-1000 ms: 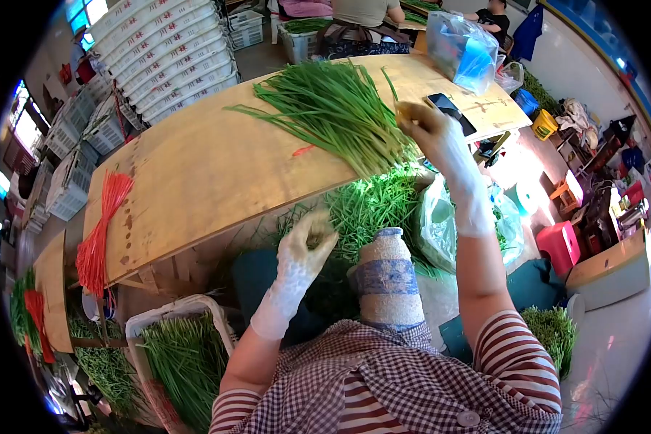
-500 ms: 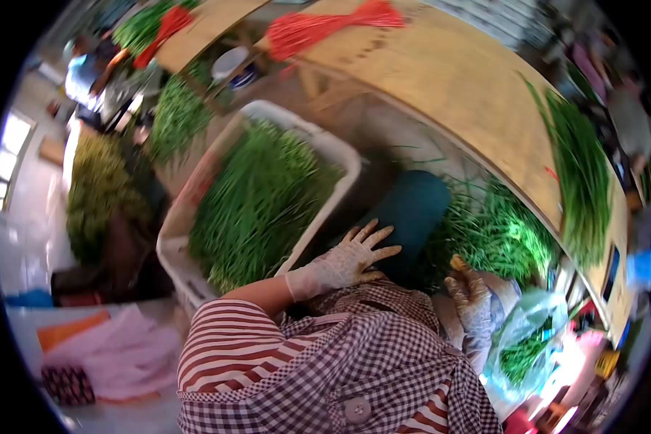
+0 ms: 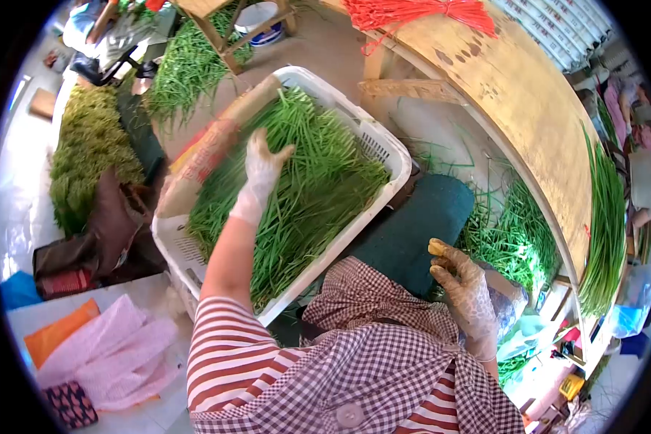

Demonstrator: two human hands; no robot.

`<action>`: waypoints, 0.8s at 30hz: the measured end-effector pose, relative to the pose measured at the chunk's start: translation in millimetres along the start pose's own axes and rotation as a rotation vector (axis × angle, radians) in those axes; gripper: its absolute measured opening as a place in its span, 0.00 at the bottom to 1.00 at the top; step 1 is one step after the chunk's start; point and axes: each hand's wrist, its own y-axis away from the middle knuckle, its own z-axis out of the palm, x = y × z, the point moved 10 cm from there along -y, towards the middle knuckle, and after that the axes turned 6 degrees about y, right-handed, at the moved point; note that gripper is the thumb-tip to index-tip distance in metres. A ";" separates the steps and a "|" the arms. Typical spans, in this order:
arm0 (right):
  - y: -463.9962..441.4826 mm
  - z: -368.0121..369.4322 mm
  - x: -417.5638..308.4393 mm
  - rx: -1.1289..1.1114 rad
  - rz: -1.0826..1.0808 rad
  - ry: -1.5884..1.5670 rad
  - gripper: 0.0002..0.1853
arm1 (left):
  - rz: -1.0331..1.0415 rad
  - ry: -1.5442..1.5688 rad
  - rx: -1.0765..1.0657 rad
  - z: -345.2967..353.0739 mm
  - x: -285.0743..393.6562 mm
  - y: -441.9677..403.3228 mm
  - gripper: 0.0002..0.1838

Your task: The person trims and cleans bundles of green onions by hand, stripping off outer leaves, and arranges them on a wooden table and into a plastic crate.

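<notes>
Over the white plastic crate (image 3: 318, 85) my left hand (image 3: 264, 163), in a thin pale glove, reaches down to the long green stalks (image 3: 304, 210). Its thumb and fingers are apart, and nothing shows between them. The crate is filled with the stalks and lined with a printed sack on its far left side. My right hand (image 3: 464, 289), gloved too with yellowed fingertips, hovers by my knee. Its fingers are curled but apart, with nothing in them. A dark green cushion (image 3: 419, 224) lies between that hand and the crate.
The wooden table (image 3: 513, 79) curves along the right, bearing red ties (image 3: 448, 13) and a stalk bunch (image 3: 604, 231). Loose greens (image 3: 517, 231) lie beneath it. A bucket (image 3: 259, 22) stands behind the crate. At top left a person (image 3: 87, 25) is partly visible.
The view has swung left from the table to the crate. My left hand has moved from beside the cushion to over the stalks. My right hand has come down from the table to my knee.
</notes>
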 end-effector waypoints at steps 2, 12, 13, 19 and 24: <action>-10.7 -7.5 1.4 0.042 0.033 0.036 0.22 | 0.041 -0.225 -0.247 54.5 -30.8 -39.5 0.42; -47.2 17.3 5.5 -0.026 0.116 0.013 0.20 | 0.056 -0.214 -0.818 166.3 60.4 127.6 0.53; -49.2 24.5 0.3 -0.058 0.146 -0.020 0.20 | 0.078 -0.282 -0.746 164.0 68.1 133.2 0.50; -54.1 30.1 7.8 -0.098 0.160 -0.036 0.20 | 0.169 0.094 -0.018 55.5 62.6 18.0 0.32; -60.0 36.3 -4.1 -0.124 0.153 -0.021 0.20 | -0.200 -0.289 -0.318 69.4 -99.3 -54.9 0.59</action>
